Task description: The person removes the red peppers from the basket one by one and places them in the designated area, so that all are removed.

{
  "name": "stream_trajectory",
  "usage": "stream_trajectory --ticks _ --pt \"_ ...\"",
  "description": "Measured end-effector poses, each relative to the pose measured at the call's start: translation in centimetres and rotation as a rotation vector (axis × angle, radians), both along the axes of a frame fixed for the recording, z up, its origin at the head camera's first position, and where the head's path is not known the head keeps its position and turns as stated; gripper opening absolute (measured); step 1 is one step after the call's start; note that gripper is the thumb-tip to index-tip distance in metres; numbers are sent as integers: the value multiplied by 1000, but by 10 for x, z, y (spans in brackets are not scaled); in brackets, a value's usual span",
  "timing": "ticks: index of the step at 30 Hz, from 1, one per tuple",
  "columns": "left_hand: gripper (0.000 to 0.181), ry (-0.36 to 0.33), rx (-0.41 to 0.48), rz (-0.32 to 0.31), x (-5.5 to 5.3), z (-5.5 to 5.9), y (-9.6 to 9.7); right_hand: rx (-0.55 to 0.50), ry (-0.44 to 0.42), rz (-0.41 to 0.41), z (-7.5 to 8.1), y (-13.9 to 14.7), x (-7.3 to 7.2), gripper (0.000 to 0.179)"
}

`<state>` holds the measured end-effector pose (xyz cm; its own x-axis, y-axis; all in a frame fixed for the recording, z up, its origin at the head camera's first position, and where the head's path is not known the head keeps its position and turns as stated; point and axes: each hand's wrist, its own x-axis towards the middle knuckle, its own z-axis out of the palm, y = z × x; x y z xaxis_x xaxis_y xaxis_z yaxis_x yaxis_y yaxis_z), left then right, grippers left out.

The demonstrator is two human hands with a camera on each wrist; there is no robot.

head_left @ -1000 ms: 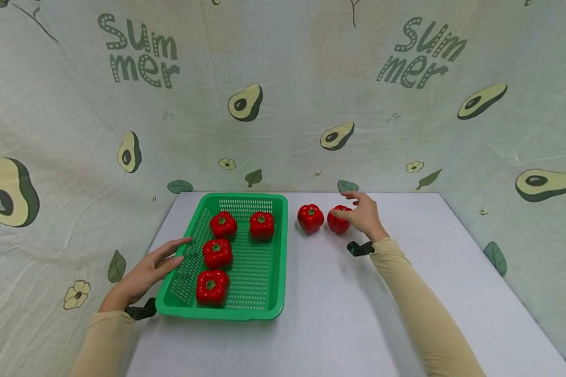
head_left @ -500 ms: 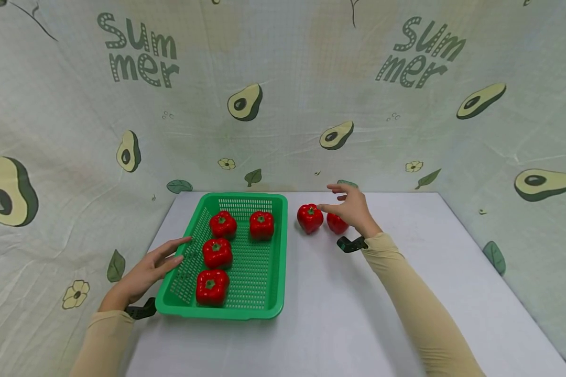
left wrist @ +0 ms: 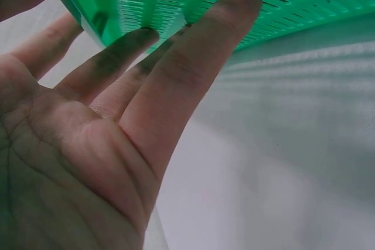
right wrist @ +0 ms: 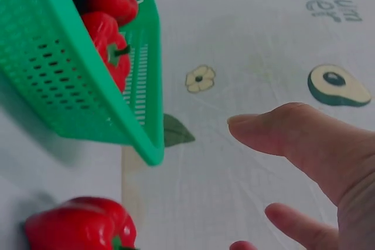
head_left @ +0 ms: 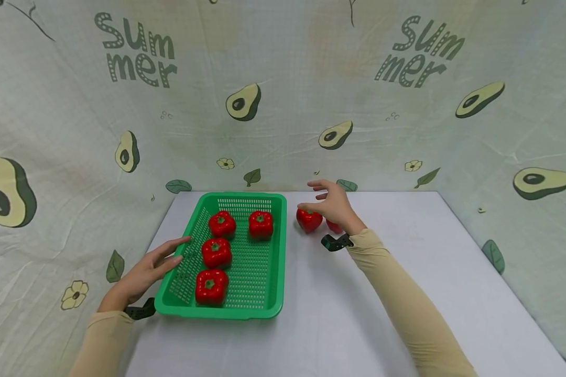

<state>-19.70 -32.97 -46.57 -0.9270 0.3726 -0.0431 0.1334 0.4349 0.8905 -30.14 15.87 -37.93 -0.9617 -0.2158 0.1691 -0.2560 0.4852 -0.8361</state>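
My left hand (head_left: 143, 272) lies along the left side of the green basket (head_left: 279, 272); in the left wrist view its extended fingertips meet the slotted wall (left wrist: 304, 4). Over the table my right hand (head_left: 334, 205) hovers with thumb and fingers spread apart, nothing between them. Just beneath the thumb is a red bell pepper (head_left: 308, 222), its top partly covered. A second bell pepper (head_left: 334, 226) is mostly hidden behind the hand. In the right wrist view a pepper (right wrist: 76, 226) shows at lower left, apart from the fingers.
Inside the basket sit several red bell peppers: three in a column at left, such as the front one (head_left: 211, 287), and one at the back right (head_left: 261, 226). A white table (head_left: 330, 314) carries everything. Behind it hangs a printed cloth (head_left: 283, 104).
My right hand has moved left, from the right pepper to above the left one, fingers staying spread. The left hand and basket have stayed in place.
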Motion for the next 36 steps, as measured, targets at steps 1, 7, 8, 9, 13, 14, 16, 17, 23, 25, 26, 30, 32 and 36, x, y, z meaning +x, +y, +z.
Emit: stream_trajectory --ticks 1,7,8,9,13,14,16,17,23,25,26,30,32,36 --pt "51 -3 4 0 0 0 0 -6 0 17 1 -3 0 65" --pt "51 -14 12 -1 1 1 1 -75 -13 144 -1 -20 -3 64" --pt "51 -14 10 -2 0 1 1 -79 -14 160 -2 -23 -4 64" --pt "51 -15 9 -2 0 1 1 -79 -12 173 -4 -26 -4 64" --pt "51 -11 8 -6 1 0 1 -53 7 214 -8 -37 -7 63" --pt "51 -9 8 -9 0 0 1 -51 15 230 -9 -40 -7 63" --pt "51 -14 17 -10 1 1 1 -48 23 260 -11 -44 -8 63" --pt "51 -17 22 -12 1 1 2 -51 21 273 -12 -47 -9 64" --pt "51 -25 29 -12 0 0 2 -67 23 328 -14 -59 -13 67" --pt "51 -16 22 -11 0 0 2 -64 29 338 -14 -63 -15 68" --pt "51 -14 21 -9 0 0 3 -62 31 342 -14 -65 -15 66" --pt "51 -7 9 2 2 1 2 -57 27 375 -15 -72 -18 62" --pt "51 -8 7 7 3 1 2 -55 18 394 -16 -76 -20 60" --pt "51 -14 9 7 4 2 3 -59 -3 423 -19 -81 -24 62"
